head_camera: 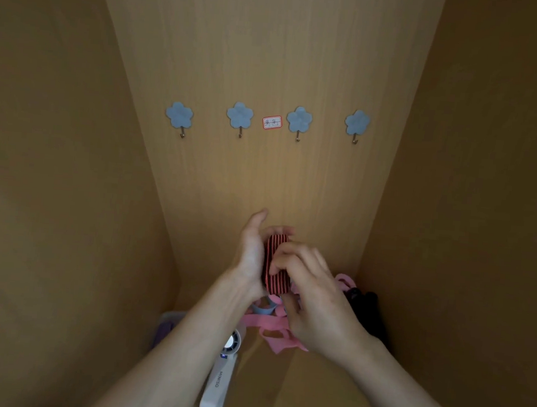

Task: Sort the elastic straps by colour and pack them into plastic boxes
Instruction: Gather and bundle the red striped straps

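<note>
Between both hands (287, 269), striped strap (276, 261).

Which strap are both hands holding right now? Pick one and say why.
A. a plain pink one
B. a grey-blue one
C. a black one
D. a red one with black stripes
D: the left hand and right hand together grip the red and black striped strap, while the pink straps lie below.

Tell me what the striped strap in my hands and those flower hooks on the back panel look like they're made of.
Striped strap: looks like woven elastic fabric, matte, with fine red and black ribs. Flower hooks: pale blue bases, probably smooth plastic, with thin metal-looking hook wires below; the material is uncertain.
</note>
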Available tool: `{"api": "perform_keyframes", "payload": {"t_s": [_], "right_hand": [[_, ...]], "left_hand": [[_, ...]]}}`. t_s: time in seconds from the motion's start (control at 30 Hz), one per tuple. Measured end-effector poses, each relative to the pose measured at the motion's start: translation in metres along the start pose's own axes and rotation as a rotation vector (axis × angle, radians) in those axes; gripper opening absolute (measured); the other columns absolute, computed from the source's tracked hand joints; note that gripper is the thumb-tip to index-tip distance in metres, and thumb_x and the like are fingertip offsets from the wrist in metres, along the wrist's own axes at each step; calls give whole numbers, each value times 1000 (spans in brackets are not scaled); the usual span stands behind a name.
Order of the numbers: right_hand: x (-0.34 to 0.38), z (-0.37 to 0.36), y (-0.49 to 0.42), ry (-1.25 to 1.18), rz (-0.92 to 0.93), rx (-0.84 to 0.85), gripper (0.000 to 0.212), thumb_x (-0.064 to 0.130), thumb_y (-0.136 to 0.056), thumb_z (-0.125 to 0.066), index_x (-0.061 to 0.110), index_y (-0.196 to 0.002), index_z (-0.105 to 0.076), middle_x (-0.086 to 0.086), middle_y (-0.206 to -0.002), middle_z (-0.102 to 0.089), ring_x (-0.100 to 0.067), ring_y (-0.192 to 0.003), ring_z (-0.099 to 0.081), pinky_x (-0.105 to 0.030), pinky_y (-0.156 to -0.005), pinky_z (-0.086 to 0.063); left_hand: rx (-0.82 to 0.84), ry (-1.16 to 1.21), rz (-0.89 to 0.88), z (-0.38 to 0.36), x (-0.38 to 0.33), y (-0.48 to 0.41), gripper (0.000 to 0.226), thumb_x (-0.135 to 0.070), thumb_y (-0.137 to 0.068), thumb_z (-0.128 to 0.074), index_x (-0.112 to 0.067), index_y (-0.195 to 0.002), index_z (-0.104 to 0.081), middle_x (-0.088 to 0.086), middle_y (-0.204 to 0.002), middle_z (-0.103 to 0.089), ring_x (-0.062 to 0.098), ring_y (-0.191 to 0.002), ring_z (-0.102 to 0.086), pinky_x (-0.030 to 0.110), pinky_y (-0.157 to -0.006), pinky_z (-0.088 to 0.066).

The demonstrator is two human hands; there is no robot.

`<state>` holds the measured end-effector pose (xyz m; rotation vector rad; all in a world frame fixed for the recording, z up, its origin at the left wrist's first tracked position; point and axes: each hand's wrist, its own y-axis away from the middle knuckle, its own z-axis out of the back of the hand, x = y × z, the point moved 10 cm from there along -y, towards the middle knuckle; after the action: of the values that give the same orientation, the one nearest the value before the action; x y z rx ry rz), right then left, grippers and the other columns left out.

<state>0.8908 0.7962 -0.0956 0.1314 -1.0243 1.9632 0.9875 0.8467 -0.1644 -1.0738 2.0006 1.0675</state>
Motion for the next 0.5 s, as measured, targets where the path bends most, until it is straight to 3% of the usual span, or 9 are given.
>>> {"api": "perform_keyframes", "payload": {"t_s": [0.1,0.2,0.3,0.37,0.43,0.5], "right_hand": [[3,-3,4,-49,-9,55,34,16,-84,-69,23,-112,-52,14,-131,-46,-11,-130,-41,-28,-106,-36],[-12,0,1,-289,-148,-14,21,18,-87,-68,22,-105,-58,15,-125,-50,-14,-129,-46,-28,-106,-37],[-50,-15,4,-450,-449,65,60,30,-82,-80,30,-129,-43,12,-140,-42,-4,-130,-45,-22,-103,-45],[-61,-28,5,-500,-531,175,81,39,-77,-85,32,-141,-37,12,-149,-36,-5,-136,-40,-31,-111,-42],[-61,-34,5,-451,-520,206,80,47,-73,-83,36,-140,-41,13,-152,-34,-7,-139,-38,-41,-116,-38],[-60,-42,7,-461,-543,201,73,43,-72,-83,41,-133,-44,11,-146,-42,-9,-134,-45,-44,-113,-42]], "left_hand": [[-10,-81,-23,3,-3,0,68,-65,-97,-36,-6,-83,-67,8,-63,-53,21,-56,-51,31,-59,-43],[-17,-224,-106,9,-6,-1,74,-70,-97,-28,-8,-87,-67,9,-65,-57,22,-56,-53,29,-56,-44],[61,-291,-212,6,-13,3,80,-68,-100,-21,-2,-105,-65,11,-76,-60,17,-53,-55,26,-50,-45],[58,-325,-257,6,-19,6,79,-66,-101,-19,-1,-116,-62,13,-87,-63,14,-52,-58,24,-47,-46],[-13,-319,-233,14,-19,7,78,-69,-99,-20,-5,-119,-59,15,-92,-63,14,-49,-60,24,-46,-47],[-108,-294,-150,30,-12,6,77,-73,-97,-21,-8,-117,-59,14,-85,-63,18,-47,-61,25,-46,-47]]}}
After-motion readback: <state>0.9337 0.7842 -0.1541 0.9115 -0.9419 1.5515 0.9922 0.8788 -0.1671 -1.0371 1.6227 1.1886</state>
